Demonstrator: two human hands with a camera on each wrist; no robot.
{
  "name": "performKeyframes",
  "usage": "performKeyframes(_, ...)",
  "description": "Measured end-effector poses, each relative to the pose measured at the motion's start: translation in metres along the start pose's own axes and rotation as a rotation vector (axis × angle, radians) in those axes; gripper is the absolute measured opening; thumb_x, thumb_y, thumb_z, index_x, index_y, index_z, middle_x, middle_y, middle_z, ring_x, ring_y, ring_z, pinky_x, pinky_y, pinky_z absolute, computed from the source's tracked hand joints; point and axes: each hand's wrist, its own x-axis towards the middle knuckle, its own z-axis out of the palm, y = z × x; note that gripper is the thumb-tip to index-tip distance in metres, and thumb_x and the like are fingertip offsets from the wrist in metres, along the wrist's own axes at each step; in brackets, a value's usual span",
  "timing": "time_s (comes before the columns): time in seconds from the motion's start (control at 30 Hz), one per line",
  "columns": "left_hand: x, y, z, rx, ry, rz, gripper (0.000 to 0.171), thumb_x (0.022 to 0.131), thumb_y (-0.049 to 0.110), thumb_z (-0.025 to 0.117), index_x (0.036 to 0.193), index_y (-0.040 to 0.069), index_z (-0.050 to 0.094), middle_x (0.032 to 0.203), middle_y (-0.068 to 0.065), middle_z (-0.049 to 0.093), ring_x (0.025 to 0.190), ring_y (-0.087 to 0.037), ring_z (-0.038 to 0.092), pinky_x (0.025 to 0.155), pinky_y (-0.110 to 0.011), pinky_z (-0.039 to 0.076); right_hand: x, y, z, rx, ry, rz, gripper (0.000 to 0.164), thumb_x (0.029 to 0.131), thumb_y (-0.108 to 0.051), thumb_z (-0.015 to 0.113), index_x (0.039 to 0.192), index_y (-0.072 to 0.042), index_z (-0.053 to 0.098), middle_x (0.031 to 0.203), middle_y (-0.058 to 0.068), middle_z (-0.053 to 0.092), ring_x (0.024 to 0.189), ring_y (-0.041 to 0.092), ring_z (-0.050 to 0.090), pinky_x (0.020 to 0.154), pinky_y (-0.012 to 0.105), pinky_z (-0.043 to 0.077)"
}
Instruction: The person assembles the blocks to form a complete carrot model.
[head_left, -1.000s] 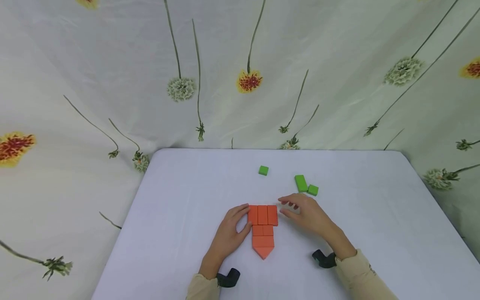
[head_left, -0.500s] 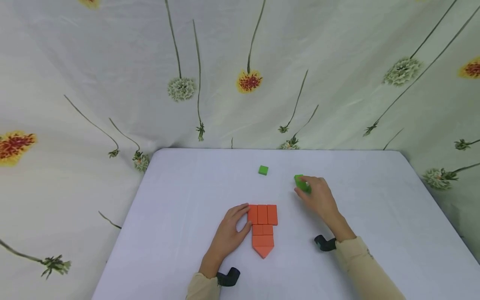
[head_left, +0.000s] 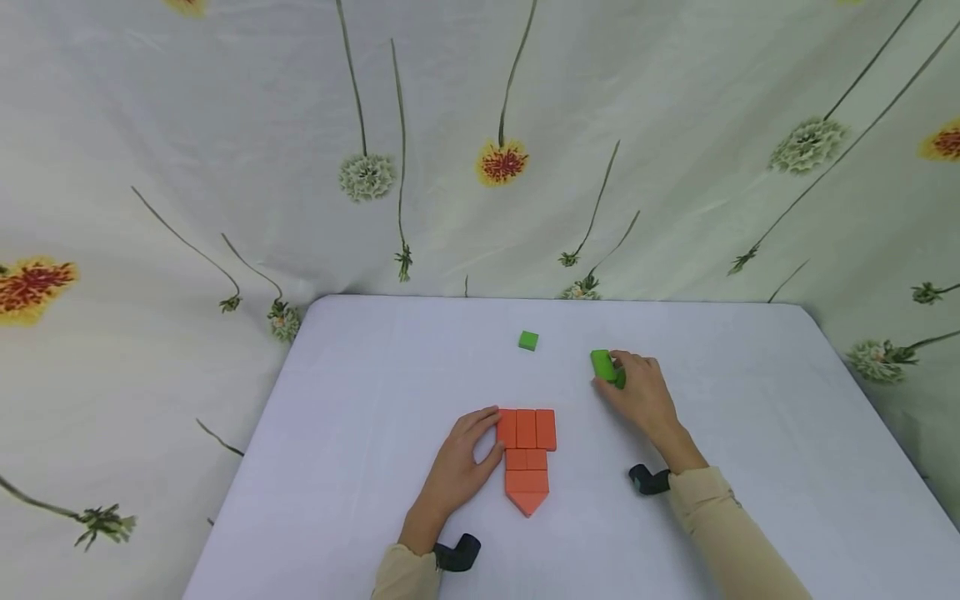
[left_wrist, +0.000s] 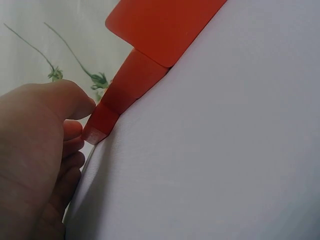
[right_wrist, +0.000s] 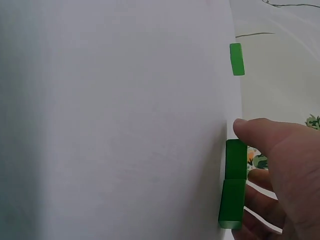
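In the head view, orange blocks lie flat together: a row of three upright rectangles (head_left: 526, 428), two small squares (head_left: 526, 459) below, then a rectangle (head_left: 527, 481) and a triangle (head_left: 527, 503) pointing at the person. My left hand (head_left: 453, 467) rests against the row's left side, fingertips and thumb at its corners. My right hand (head_left: 639, 396) is bent loosely around a green rectangular block (head_left: 602, 365) and a small green block (head_left: 620, 378), which touch each other. In the right wrist view, the thumb (right_wrist: 255, 131) sits just off the end of the green pair.
Another small green block (head_left: 528, 340) lies alone toward the back of the white table (head_left: 390, 375). A flower-patterned cloth (head_left: 442, 225) hangs behind the far edge. Each wrist wears a black camera mount, such as the left mount (head_left: 458, 553).
My right hand has moved from beside the orange row back and right to the green pair, then shifted only slightly. The left hand and orange blocks stay as they were.
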Motion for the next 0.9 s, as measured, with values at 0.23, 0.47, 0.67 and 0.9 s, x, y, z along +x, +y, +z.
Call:
performKeyframes(0.23,0.0009,0.0006,-0.0005,-0.002,0.0,0.0,0.047,0.095,0.014,0.074,0.14,0.003,0.062,0.145,-0.009,0.059,0.138,-0.028,0.053,0.112,-0.046,0.049,0.0009,-0.0009,0.0005,0.003,-0.001,0.002,0.059,0.094,-0.03,0.075,0.141,0.0,0.057,0.132,0.024,0.065,0.124,0.043,0.052,0.097,0.057,0.051)
performKeyframes(0.47,-0.0003,0.0,0.0008,0.013,-0.007,-0.011,0.048,0.095,0.013,0.074,0.14,0.004,0.061,0.146,-0.008,0.059,0.138,-0.027,0.053,0.111,-0.045,0.049,-0.0015,0.0011,0.0023,0.012,0.029,-0.022,0.055,0.093,-0.029,0.076,0.137,0.002,0.061,0.125,0.023,0.068,0.12,0.041,0.054,0.095,0.055,0.052)
performKeyframes(0.67,-0.0008,-0.0004,0.0009,0.012,-0.003,-0.006,0.047,0.095,0.012,0.074,0.14,0.003,0.062,0.145,-0.008,0.06,0.137,-0.028,0.053,0.111,-0.045,0.05,-0.003,0.0019,0.0022,0.041,0.061,-0.046,0.048,0.094,-0.025,0.075,0.132,0.002,0.065,0.123,0.022,0.07,0.118,0.039,0.056,0.093,0.054,0.052)
performKeyframes(0.9,-0.0004,-0.0003,0.0004,0.013,-0.003,-0.004,0.048,0.095,0.013,0.074,0.14,0.004,0.062,0.145,-0.008,0.059,0.137,-0.027,0.053,0.111,-0.045,0.05,-0.0011,-0.001,0.0016,0.073,0.081,-0.073,0.042,0.096,-0.023,0.073,0.131,0.0,0.068,0.126,0.021,0.07,0.12,0.039,0.058,0.096,0.055,0.052)
